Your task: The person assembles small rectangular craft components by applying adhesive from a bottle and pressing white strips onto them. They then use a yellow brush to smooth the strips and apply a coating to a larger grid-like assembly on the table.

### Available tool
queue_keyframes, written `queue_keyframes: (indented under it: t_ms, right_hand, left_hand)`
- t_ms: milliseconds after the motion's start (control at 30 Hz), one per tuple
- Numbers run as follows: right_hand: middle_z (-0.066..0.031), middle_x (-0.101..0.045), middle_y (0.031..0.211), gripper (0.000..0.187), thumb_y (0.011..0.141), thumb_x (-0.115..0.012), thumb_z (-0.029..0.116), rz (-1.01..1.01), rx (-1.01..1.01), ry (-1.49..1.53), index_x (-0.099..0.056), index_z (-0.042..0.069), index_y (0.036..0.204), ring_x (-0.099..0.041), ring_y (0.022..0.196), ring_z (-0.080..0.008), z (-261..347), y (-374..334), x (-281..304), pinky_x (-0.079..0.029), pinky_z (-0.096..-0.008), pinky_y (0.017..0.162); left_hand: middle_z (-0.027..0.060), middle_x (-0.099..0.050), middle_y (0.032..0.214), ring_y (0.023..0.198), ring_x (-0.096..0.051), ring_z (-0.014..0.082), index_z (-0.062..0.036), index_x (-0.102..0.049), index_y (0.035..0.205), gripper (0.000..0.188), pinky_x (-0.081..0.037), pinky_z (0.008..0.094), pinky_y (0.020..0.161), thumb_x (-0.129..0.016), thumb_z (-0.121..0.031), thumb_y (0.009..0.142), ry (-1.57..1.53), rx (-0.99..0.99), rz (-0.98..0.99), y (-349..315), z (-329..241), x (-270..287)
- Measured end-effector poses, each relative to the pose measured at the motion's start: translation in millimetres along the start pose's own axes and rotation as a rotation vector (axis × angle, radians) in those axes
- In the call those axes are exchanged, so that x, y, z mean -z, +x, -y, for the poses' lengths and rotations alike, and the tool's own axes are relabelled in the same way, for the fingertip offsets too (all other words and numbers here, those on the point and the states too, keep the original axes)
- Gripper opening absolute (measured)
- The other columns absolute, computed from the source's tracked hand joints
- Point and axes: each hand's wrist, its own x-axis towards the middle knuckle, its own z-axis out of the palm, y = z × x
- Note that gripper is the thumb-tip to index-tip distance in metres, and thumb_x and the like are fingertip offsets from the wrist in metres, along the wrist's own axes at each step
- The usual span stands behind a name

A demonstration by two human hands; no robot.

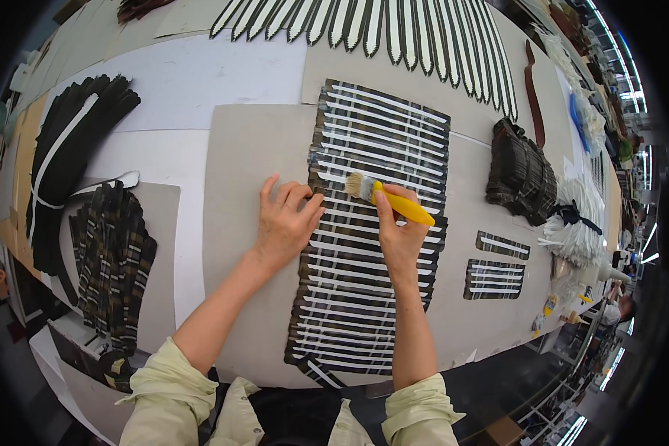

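Note:
A long stack of dark plaid fabric strips [349, 291], each bearing a white band, lies in rows on a grey board [253, 141]. My right hand [400, 241] grips a flat paintbrush [415, 209] by its yellow handle, and the pale bristles touch the strips a little above the middle of the stack. At the stack's left edge rests my left hand [284, 229], fingers apart and slightly bent, with the fingertips on or just beside the strip ends. I see nothing held in it.
Pointed black-and-white strips [394, 37] line the far side. Bundled black strips [67, 163] and plaid strips [115, 260] lie at left. To the right are a tied plaid bundle [520, 175], a short strip group [494, 279], white strips [574, 230] and a dark red strap [534, 97].

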Motion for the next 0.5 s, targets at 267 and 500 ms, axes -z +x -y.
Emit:
queue_keyframes:
  t_ms: [267,500]
  right_hand:
    - [-0.0026,-0.069,0.089,0.015,0.091,-0.073,0.008,-0.003,0.02,0.014,-0.069,0.001,0.104,-0.056,0.066,-0.0052,-4.3,-1.2,-1.1,-0.042,-0.0197,0.057]
    - [-0.0024,-0.068,0.087,0.014,0.091,-0.073,0.007,-0.009,-0.018,0.019,-0.07,0.0,0.103,-0.055,0.065,-0.0054,2.6,-0.9,-0.6,-0.042,-0.0192,0.057]
  left_hand:
    - [0.0051,-0.058,0.106,0.108,-0.057,0.023,-0.0064,-0.068,0.103,0.021,-0.029,0.0533,0.113,-0.073,-0.011,0.083,-0.022,0.02,0.001,-2.7,-3.0,1.9]
    - [0.0072,-0.059,0.115,0.114,-0.056,0.0238,-0.0047,-0.068,0.103,0.021,-0.028,0.0536,0.113,-0.073,-0.009,0.083,-0.021,0.021,0.006,-5.8,-4.4,2.6]
